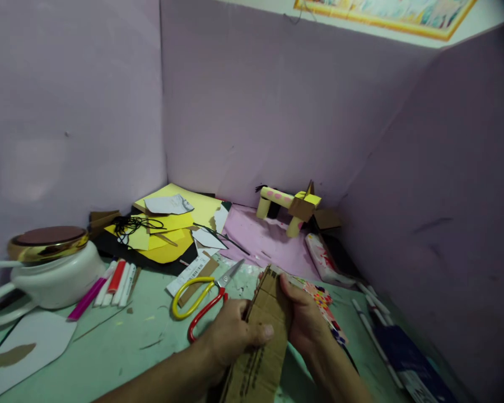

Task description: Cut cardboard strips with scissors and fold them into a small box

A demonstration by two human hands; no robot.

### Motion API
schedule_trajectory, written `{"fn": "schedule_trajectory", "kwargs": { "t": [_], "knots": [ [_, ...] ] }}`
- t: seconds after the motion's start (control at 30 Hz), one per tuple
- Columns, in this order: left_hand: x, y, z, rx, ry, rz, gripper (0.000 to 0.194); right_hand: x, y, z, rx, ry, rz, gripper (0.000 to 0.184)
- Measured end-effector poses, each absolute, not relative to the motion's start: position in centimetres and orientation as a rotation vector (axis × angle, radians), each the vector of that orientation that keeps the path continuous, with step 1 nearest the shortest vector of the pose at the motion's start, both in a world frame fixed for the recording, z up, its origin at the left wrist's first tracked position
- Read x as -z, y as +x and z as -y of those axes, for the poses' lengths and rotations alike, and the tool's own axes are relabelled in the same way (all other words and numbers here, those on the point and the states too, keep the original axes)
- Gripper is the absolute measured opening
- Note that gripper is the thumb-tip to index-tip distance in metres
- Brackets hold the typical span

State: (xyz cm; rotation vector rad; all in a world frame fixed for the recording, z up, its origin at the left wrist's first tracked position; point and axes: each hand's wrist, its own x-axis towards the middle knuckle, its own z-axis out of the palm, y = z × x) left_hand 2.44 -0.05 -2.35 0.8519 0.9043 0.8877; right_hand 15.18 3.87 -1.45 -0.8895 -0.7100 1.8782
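Note:
Both hands grip a long strip of brown corrugated cardboard [265, 336] low in the middle of the view. My left hand [231, 334] is closed on its left edge, thumb lying across the top face. My right hand [303, 320] is closed on its right edge, fingers curled round the far end. Yellow and red handled scissors [201, 302] lie just left of my left hand on the green table top [121, 352].
A white pot with a gold lid [46, 268] stands at far left, with markers [109, 285] beside it. Yellow and black paper scraps [163, 229] lie at the back. A cardboard animal figure [289, 208] stands on pink paper. Purple walls [277, 112] close in the space. White sticks [373, 319] lie at right.

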Motion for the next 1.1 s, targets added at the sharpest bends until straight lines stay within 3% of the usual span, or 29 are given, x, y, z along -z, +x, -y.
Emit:
{"fn": "schedule_trajectory", "kwargs": {
  "t": [0.13,0.43,0.87,1.1],
  "knots": [
    [2.1,2.7,0.7,-0.862,0.913,-0.962,0.022,1.3,15.5,-3.8,-1.922,-0.95,0.569,0.033],
    [1.2,2.5,1.0,-0.825,0.982,-1.008,0.018,1.4,15.3,-3.5,-1.812,-0.821,0.676,0.034],
    [3.3,2.4,0.8,-0.851,1.035,-0.949,0.019,0.7,15.2,-3.0,-1.841,-0.817,0.722,0.027],
    [3.7,2.2,0.8,-0.871,1.108,-0.933,0.03,1.3,15.3,-3.1,-1.786,-0.818,0.739,0.024]
  ]
}}
